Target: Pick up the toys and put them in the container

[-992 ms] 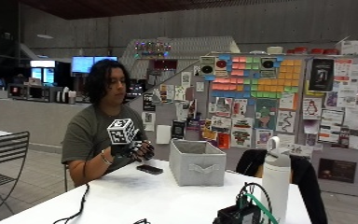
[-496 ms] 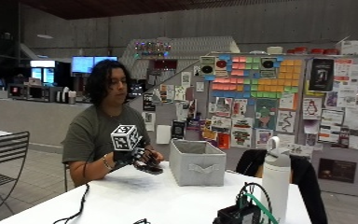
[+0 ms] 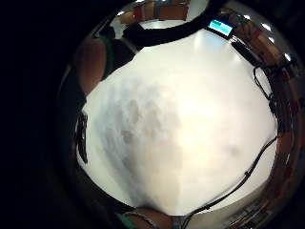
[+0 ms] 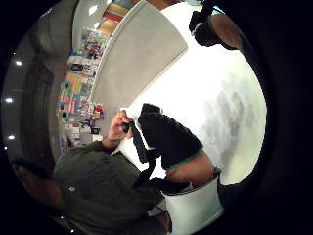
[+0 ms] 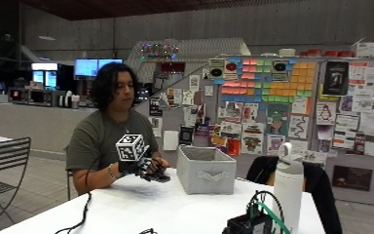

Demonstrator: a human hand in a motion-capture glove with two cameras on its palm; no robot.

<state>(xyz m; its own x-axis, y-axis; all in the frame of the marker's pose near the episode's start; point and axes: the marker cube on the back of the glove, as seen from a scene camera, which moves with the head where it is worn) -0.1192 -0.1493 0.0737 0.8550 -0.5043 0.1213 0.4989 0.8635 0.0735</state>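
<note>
I see the white desk [image 5: 174, 209] filling the lower frame, with the grey container [image 5: 206, 169] at centre. Left of the container, my gloved hand [image 5: 141, 167] is raised above the desk, fingers curled around a dark toy [image 5: 158, 177], just beside the container.

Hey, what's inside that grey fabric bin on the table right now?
The grey fabric bin shows only its outer walls and rim from the side; its inside is hidden. The gloved right hand holds a dark toy beside it, not inside.

Outside view faces person; palm views overlook table [image 5: 174, 204].
</note>
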